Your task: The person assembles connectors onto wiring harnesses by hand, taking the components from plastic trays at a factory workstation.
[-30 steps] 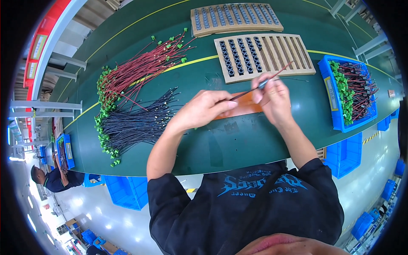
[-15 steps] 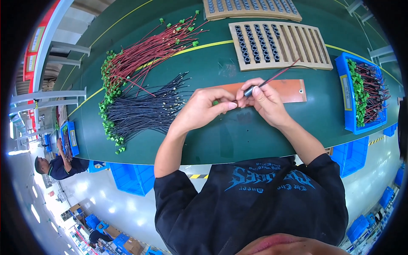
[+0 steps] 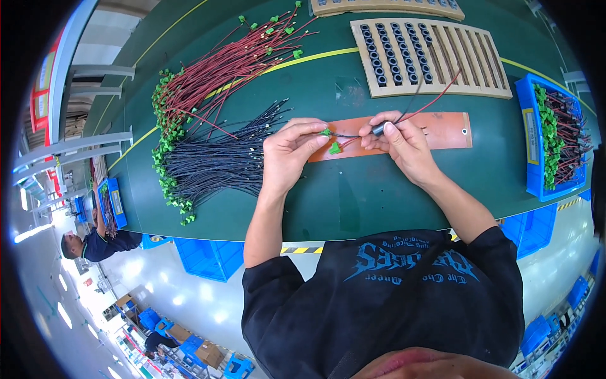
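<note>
My left hand (image 3: 287, 155) pinches a green connector (image 3: 326, 132) on the end of a black wire (image 3: 344, 135). A black ferrite core (image 3: 379, 129), a short cylinder, is gripped between the fingers of my right hand (image 3: 407, 144). Black and red wires run through it; the red wire (image 3: 435, 98) sticks out up and to the right. A second green connector (image 3: 334, 148), on a red wire, hangs loose between my hands. Below them lies a flat orange-brown strip (image 3: 451, 131) on the green table.
To the left lie bundles of black wires (image 3: 211, 161) and red wires (image 3: 221, 79) with green connectors. A slotted tray (image 3: 442, 91), partly filled with black cores, sits at the back. At right stands a blue bin (image 3: 535, 170) of wired parts. Another person (image 3: 101, 243) works far left.
My hands have moved apart, the left drawing a green connector leftward from the core. The black wire and the second green connector now show between them. The whole view has shifted slightly.
</note>
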{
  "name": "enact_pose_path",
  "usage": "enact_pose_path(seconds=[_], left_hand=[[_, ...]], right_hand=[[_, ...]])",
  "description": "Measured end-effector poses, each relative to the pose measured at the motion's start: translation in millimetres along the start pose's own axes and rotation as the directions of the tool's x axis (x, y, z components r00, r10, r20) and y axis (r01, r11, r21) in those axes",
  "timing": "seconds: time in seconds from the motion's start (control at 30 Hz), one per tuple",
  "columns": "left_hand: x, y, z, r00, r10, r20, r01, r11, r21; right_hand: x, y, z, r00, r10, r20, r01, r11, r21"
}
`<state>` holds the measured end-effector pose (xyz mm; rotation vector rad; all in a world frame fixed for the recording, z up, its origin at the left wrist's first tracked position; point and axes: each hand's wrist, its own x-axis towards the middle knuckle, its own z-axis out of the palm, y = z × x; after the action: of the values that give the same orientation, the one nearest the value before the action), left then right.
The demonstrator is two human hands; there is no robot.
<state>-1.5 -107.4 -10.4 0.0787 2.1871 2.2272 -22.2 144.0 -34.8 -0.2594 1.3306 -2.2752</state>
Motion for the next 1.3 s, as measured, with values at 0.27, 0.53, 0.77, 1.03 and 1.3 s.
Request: enact_pose_path(seconds=[0.27,0.53,0.77,1.03,1.3], left_hand=[[-3,-8,4,0.990,0.137,-0.028,-0.113,0.904,0.412],[-16,1,14,0.911,0.409,0.055,-0.343,0.677,0.651],[-32,-1,25,0.953,0.298,0.048,-0.268,0.765,0.586],[-37,-3,22,0.983,-0.015,-0.180,0.047,0.984,0.173],[-27,-10,15,0.985,0.108,-0.138,-0.056,0.940,0.337]], right_hand=[[2,-1,4,1.000,-0.009,-0.022,0.008,0.998,-0.057],[1,5,3,0.999,0.021,-0.044,-0.022,0.999,-0.024],[2,3,4,0.999,0.036,-0.030,-0.037,0.999,-0.036],[2,2,6,1.000,0.024,0.016,-0.023,0.998,-0.064],[1,2,3,0.999,0.000,0.051,0.005,0.996,-0.093]])
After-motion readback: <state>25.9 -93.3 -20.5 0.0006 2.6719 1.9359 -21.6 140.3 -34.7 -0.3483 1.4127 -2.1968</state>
